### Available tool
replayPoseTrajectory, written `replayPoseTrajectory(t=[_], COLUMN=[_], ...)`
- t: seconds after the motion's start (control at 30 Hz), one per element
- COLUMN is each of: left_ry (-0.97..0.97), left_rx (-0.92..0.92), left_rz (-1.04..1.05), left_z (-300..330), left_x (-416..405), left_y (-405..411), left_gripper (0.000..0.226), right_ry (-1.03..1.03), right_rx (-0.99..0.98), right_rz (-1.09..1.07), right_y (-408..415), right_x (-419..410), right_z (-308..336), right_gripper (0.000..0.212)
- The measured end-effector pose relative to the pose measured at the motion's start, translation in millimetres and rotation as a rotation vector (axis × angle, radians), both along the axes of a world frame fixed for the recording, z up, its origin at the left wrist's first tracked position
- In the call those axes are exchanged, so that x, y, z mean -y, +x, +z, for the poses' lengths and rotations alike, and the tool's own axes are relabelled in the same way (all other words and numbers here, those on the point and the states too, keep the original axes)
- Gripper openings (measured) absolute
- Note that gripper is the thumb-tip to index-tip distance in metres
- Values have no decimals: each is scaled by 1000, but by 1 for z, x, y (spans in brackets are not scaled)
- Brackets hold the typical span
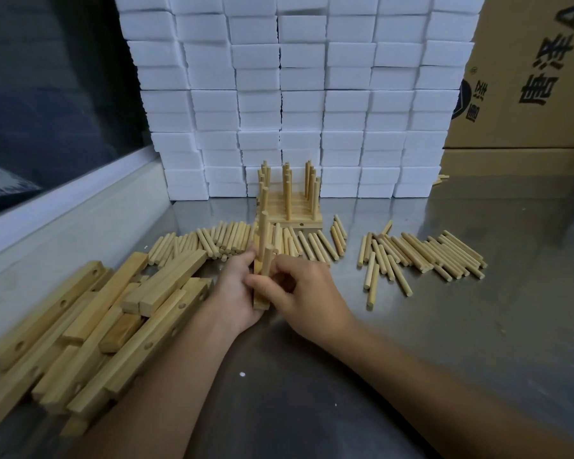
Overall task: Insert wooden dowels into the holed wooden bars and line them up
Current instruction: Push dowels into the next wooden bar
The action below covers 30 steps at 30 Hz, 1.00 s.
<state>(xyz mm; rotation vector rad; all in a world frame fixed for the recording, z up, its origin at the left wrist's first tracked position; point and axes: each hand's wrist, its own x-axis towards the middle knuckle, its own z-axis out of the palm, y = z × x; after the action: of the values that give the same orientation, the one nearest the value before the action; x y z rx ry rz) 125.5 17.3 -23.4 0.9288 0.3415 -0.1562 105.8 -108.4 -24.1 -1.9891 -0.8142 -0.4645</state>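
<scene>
My left hand (237,293) grips the holed bar (258,301) steady at bench centre; right hand (304,293) pinches a dowel (266,263) upright into it. Finished bars (290,213) lined up at 12 o'clock.

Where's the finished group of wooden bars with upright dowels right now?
In the head view, the finished group of wooden bars with upright dowels stands at centre rear of the metal table, against the white foam block stack, behind the loose dowels.
</scene>
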Motion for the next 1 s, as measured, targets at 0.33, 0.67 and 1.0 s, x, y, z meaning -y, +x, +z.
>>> replayPoseTrajectory(t=[0.33, 0.67, 1.0], left_ry=[17, -145, -189], left_rx=[-5, 53, 156], left_rz=[85, 61, 82], left_z=[6, 5, 2], left_x=[3, 3, 7], left_y=[-1, 0, 3], left_gripper=[37, 48, 35], right_ry=[-151, -88, 91], right_rx=[34, -19, -73], right_rz=[-155, -269, -348], right_y=[-2, 9, 31], right_x=[0, 11, 35], right_z=[-10, -6, -5], right_gripper=[24, 17, 23])
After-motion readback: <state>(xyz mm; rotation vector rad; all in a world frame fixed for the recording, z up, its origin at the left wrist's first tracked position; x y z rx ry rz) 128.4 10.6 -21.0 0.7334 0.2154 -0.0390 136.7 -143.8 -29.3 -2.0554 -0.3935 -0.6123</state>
